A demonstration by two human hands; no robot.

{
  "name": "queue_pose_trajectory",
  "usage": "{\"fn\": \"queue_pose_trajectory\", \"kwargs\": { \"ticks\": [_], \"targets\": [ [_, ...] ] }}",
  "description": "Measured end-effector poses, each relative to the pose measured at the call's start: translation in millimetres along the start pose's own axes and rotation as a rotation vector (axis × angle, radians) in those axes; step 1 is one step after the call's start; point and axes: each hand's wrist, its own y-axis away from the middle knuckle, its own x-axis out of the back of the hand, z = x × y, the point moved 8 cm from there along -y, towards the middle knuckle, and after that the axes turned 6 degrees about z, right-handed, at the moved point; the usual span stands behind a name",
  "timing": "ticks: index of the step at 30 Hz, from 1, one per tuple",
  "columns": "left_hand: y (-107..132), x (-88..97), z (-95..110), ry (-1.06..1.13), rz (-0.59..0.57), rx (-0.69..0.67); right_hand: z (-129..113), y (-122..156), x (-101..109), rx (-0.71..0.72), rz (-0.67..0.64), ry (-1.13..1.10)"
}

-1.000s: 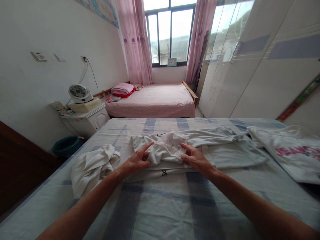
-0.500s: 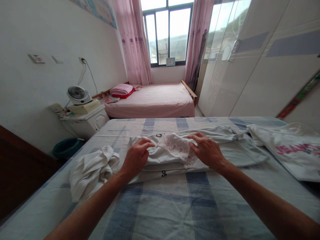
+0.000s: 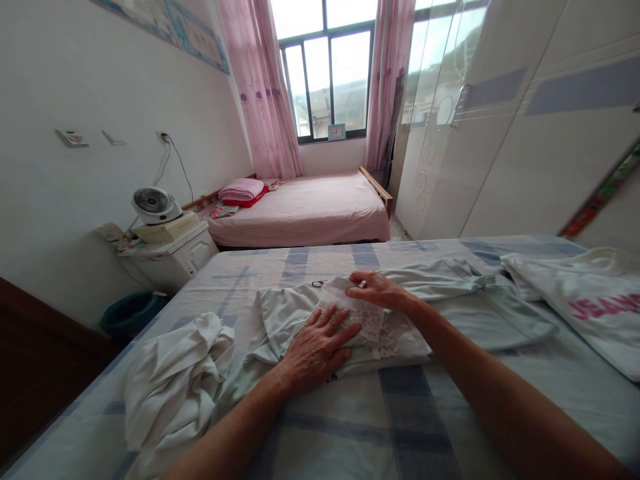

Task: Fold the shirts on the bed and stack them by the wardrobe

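A white garment with a lace panel (image 3: 357, 320) lies partly folded in the middle of the blue-checked bed (image 3: 350, 427). My left hand (image 3: 317, 347) lies flat on it with fingers spread, pressing the near left side. My right hand (image 3: 375, 290) reaches across to the far edge and pinches the fabric there between thumb and fingers. A pale green-grey garment (image 3: 475, 307) stretches out to the right beneath and behind the white one.
A crumpled white cloth (image 3: 173, 380) lies at the left of the bed. A white shirt with pink lettering (image 3: 590, 300) lies at the right. Beyond stand a pink bed (image 3: 310, 210), a nightstand with a fan (image 3: 150, 203), a teal bin (image 3: 130, 310) and wardrobe doors (image 3: 500, 133).
My left hand has come off the garment's far left corner and now lies flat on its near side. My right hand has moved left to the far edge and pinched it.
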Motion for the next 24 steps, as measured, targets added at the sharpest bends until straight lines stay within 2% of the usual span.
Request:
{"fn": "queue_pose_trajectory", "kwargs": {
  "ticks": [3,5,7,10,12,15,17,20,22,24],
  "targets": [
    [-1.2,1.1,-0.4,0.002,-0.007,0.007,0.7,-0.8,-1.1,-0.012,-0.012,-0.205],
    [-1.5,0.6,-1.0,0.006,-0.009,0.008,3.2,-1.1,-0.9,-0.038,0.038,-0.178],
    [-1.2,-0.8,-1.4,0.013,-0.013,0.012,7.0,0.6,4.4,-0.085,0.149,0.039],
    [-0.6,-2.2,-0.1,0.034,-0.005,0.024,7.3,8.1,16.0,-0.175,0.286,0.484],
    [-1.5,-0.5,1.9,0.058,0.007,0.027,-4.7,11.3,16.4,-0.109,0.312,0.623],
    [-4.9,11.7,-5.5,0.134,0.035,0.071,-32.5,14.3,2.4,0.143,0.291,0.557],
    [-4.2,31.8,-33.2,0.157,0.135,0.238,-41.9,16.2,-11.4,0.231,0.253,0.489],
    [15.4,68.9,-95.8,-0.008,0.351,0.573,-36.1,16.4,-32.1,0.214,0.191,0.469],
    [35.0,79.4,-134.0,-0.149,0.373,0.745,-25.6,15.9,-42.3,0.165,0.150,0.475],
    [52.5,75.6,-163.9,-0.194,0.320,0.863,-16.0,15.5,-48.7,0.124,0.111,0.466]
  ]
}}
